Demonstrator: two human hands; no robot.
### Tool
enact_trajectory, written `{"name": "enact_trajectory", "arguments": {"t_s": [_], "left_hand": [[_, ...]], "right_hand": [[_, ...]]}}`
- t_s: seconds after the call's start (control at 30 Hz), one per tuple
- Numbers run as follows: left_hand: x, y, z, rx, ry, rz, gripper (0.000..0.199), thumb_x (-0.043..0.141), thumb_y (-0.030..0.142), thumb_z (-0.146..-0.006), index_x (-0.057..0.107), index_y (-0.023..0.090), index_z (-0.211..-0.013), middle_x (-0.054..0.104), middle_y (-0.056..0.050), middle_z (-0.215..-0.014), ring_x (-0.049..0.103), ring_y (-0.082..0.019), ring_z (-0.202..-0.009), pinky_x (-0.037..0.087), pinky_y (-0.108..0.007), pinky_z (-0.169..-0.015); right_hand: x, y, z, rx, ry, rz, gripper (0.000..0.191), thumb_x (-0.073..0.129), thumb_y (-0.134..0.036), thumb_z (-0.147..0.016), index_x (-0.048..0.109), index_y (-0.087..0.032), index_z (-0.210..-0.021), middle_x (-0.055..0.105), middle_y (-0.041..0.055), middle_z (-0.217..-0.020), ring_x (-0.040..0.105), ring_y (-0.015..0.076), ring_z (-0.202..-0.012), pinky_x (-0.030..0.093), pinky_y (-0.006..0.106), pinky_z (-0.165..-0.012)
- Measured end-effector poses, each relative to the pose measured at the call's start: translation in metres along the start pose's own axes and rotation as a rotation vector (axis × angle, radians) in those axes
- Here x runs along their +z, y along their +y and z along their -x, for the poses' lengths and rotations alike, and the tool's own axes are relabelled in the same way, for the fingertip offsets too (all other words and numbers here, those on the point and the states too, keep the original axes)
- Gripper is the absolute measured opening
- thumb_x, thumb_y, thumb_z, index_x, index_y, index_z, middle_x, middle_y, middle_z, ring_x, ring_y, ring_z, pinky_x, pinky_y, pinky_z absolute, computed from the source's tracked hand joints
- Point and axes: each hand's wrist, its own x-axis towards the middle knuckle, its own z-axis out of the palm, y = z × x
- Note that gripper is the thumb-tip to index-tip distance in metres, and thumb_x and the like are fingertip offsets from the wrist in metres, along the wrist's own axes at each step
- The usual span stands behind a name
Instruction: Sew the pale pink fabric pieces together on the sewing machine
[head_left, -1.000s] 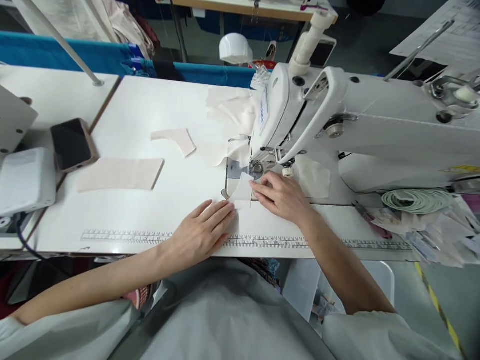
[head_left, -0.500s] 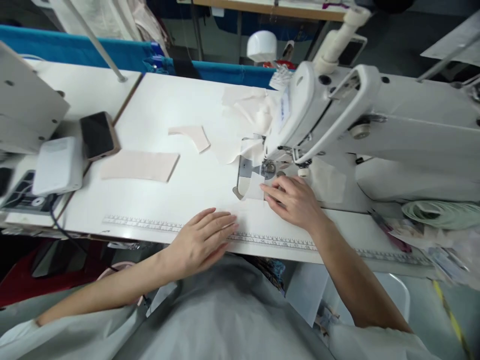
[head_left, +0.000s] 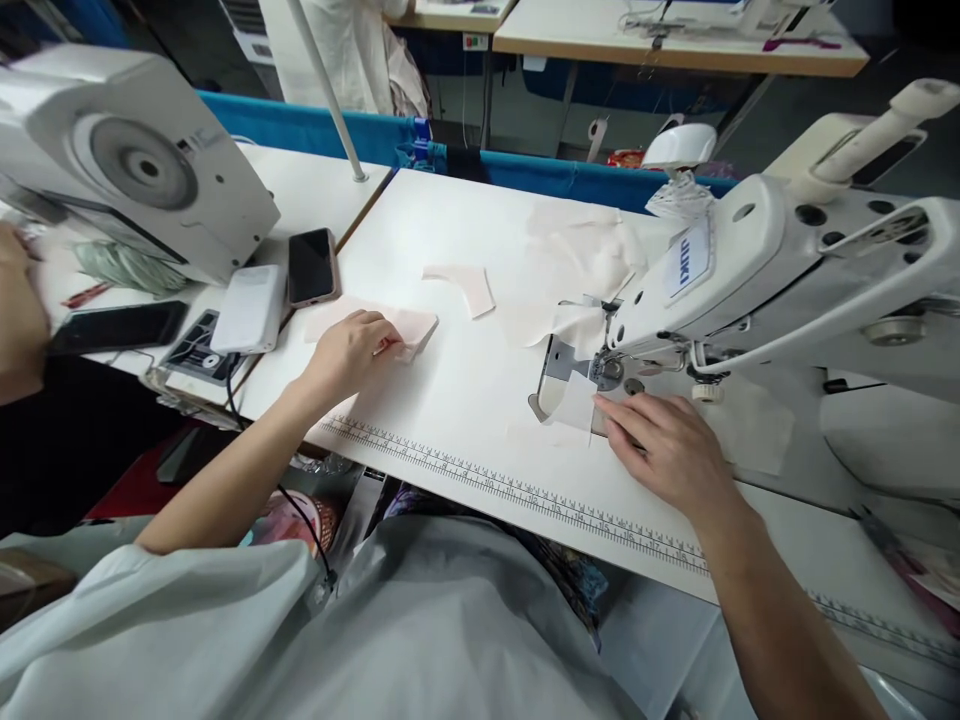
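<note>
The left hand [head_left: 352, 355] curls over the long cloth [head_left: 421, 325] by the desk's [head_left: 465, 400] left edge, its length roughly along the front edge; I cannot tell if it pinches. The right hand [head_left: 667, 450], fingers slightly spread, touches the small cloth [head_left: 574, 405].

Stacked fabric [head_left: 417, 328]: was pale pink.
Sewing machine [head_left: 739, 245]: was white, lettered blue.
Tabletop [head_left: 465, 400]: was white, with black ruler markings.

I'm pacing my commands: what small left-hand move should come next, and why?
Probably pinch the right end of the long fabric piece with the left hand: it is near that end, while the right hand touches the white piece by the sewing machine.
</note>
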Motion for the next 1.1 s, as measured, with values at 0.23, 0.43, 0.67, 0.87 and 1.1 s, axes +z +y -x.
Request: {"name": "enact_trajectory", "arguments": {"t_s": [0.23, 0.43, 0.67, 0.87, 1.1], "left_hand": [[-0.011, 0.001, -0.006, -0.171, -0.053, 0.168, 0.017, 0.057, 0.027, -0.079, 0.07, 0.016, -0.077, 0.07, -0.006, -0.08, 0.061, -0.018, -0.069, 0.047, -0.028, -0.066], [-0.001, 0.044, 0.005, -0.102, -0.157, 0.508, 0.025, 0.058, 0.037, -0.087, 0.068, 0.015, -0.08, 0.067, -0.004, -0.072, 0.056, -0.013, -0.062, 0.044, -0.024, -0.058], [0.026, 0.077, -0.02, 0.259, -0.008, 0.131, 0.023, 0.053, 0.031, -0.092, 0.065, 0.014, -0.104, 0.067, -0.013, -0.106, 0.058, -0.026, -0.099, 0.047, -0.039, -0.086], [0.025, 0.072, -0.039, 0.173, -0.185, 0.045, 0.025, 0.053, 0.039, -0.09, 0.063, 0.017, -0.087, 0.061, -0.002, -0.064, 0.056, -0.018, -0.066, 0.043, -0.035, -0.075], [0.005, 0.089, -0.036, 0.209, -0.335, 0.654, 0.033, 0.055, 0.047, -0.089, 0.059, 0.018, -0.073, 0.055, 0.0, -0.064, 0.046, -0.01, -0.058, 0.035, -0.022, -0.051]], "right_hand": [[0.0, 0.001, 0.0, 0.013, 0.004, -0.01, 0.028, 0.051, -0.015, -0.093, 0.065, -0.016, -0.117, 0.068, 0.0034, -0.084, 0.062, 0.0175, -0.079, 0.045, 0.033, -0.08], [0.0, 0.001, 0.001, 0.063, -0.029, -0.033, 0.031, 0.048, -0.018, -0.094, 0.065, -0.019, -0.119, 0.069, 0.0049, -0.085, 0.063, 0.0195, -0.08, 0.045, 0.036, -0.079], [-0.001, -0.001, 0.001, 0.098, -0.04, -0.055, 0.03, 0.045, -0.019, -0.095, 0.067, -0.02, -0.115, 0.069, 0.0039, -0.082, 0.062, 0.0186, -0.078, 0.044, 0.034, -0.078], [-0.005, -0.005, -0.002, 0.155, -0.011, -0.186, 0.027, 0.046, -0.02, -0.096, 0.068, -0.02, -0.112, 0.07, 0.0045, -0.083, 0.062, 0.0175, -0.077, 0.044, 0.033, -0.073], [-0.027, -0.031, -0.01, 0.318, -0.163, -0.994, 0.029, 0.049, -0.03, -0.096, 0.064, -0.027, -0.121, 0.054, 0.0097, -0.138, 0.059, 0.0097, -0.077, 0.05, 0.025, -0.063]]}}
